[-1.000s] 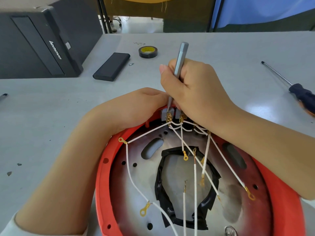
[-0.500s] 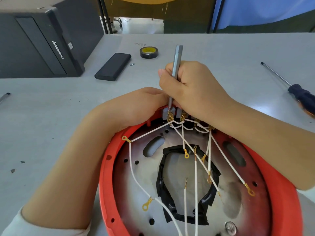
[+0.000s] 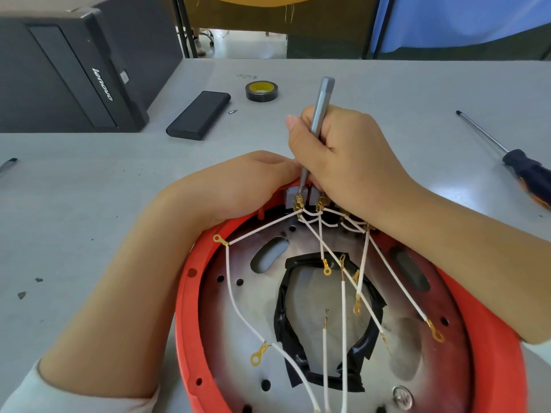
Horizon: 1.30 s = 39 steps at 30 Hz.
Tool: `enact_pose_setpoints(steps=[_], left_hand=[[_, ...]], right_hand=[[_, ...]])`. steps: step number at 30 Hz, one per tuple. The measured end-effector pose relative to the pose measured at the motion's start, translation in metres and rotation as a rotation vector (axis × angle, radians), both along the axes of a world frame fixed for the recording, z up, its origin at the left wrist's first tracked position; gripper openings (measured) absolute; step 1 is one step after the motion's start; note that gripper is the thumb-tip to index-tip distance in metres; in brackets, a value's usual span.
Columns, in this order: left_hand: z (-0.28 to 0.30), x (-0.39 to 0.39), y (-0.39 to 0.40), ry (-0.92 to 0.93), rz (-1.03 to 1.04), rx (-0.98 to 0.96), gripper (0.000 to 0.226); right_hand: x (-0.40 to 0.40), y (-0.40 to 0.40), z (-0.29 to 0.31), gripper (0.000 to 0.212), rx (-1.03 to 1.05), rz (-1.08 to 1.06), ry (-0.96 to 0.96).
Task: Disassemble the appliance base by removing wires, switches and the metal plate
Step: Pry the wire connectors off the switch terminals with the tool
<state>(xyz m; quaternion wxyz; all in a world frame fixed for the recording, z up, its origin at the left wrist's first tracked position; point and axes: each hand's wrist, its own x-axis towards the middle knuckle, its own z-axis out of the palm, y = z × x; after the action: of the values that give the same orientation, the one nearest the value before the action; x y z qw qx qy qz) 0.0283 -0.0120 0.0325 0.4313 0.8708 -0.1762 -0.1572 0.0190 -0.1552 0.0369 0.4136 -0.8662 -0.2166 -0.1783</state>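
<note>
A red round appliance base (image 3: pixel 190 296) lies upside down on the grey table, with a metal plate (image 3: pixel 235 341) inside it. Several white wires (image 3: pixel 229 281) with gold ring terminals fan out from grey switches (image 3: pixel 290 195) at the far rim. My right hand (image 3: pixel 343 162) grips a thin grey metal tool (image 3: pixel 320 105), its tip down at the gold connectors on the switches. My left hand (image 3: pixel 238 186) rests on the base's far rim beside the switches, its fingers hidden behind the rim.
A black-handled screwdriver (image 3: pixel 524 171) lies at the right. A roll of black tape (image 3: pixel 261 90), a black power bank (image 3: pixel 198 114) and a small loose metal piece (image 3: pixel 232 111) sit further back. A black computer case (image 3: pixel 68 73) stands at the far left.
The tool's upper end has tilted slightly right and its tip stays at the left switch connectors. Both hands keep their places on the base.
</note>
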Motion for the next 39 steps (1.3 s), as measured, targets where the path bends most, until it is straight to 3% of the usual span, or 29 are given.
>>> enact_pose_setpoints(steps=[8, 12, 16, 19, 21, 25, 32, 39], left_hand=[[0.002, -0.002, -0.003, 0.016, 0.023, -0.011, 0.035], [0.001, -0.002, -0.001, -0.016, 0.007, 0.040, 0.040], [0.004, -0.006, 0.001, 0.017, 0.004, 0.012, 0.042], [0.007, -0.005, 0.006, 0.044, 0.050, -0.052, 0.029], [0.010, -0.005, 0.011, 0.028, 0.034, 0.012, 0.029], [0.009, -0.008, 0.010, 0.047, 0.020, 0.112, 0.037], [0.001, -0.003, 0.006, 0.004, 0.065, 0.103, 0.048], [-0.003, 0.001, 0.005, -0.016, 0.067, 0.105, 0.048]], right_hand=[[0.004, 0.004, 0.003, 0.043, -0.064, -0.048, 0.036], [-0.004, -0.002, 0.004, 0.036, 0.082, -0.010, -0.014], [-0.003, -0.011, 0.022, 0.019, 0.324, 0.028, 0.174], [0.000, -0.014, 0.032, 0.029, 0.251, 0.051, 0.292], [0.003, -0.011, 0.034, 0.035, 0.177, 0.035, 0.333], [0.012, 0.003, 0.027, 0.026, 0.249, 0.042, 0.424], [0.014, 0.011, 0.012, 0.046, 0.206, -0.023, 0.095], [0.021, 0.011, 0.008, 0.045, 0.093, -0.011, 0.124]])
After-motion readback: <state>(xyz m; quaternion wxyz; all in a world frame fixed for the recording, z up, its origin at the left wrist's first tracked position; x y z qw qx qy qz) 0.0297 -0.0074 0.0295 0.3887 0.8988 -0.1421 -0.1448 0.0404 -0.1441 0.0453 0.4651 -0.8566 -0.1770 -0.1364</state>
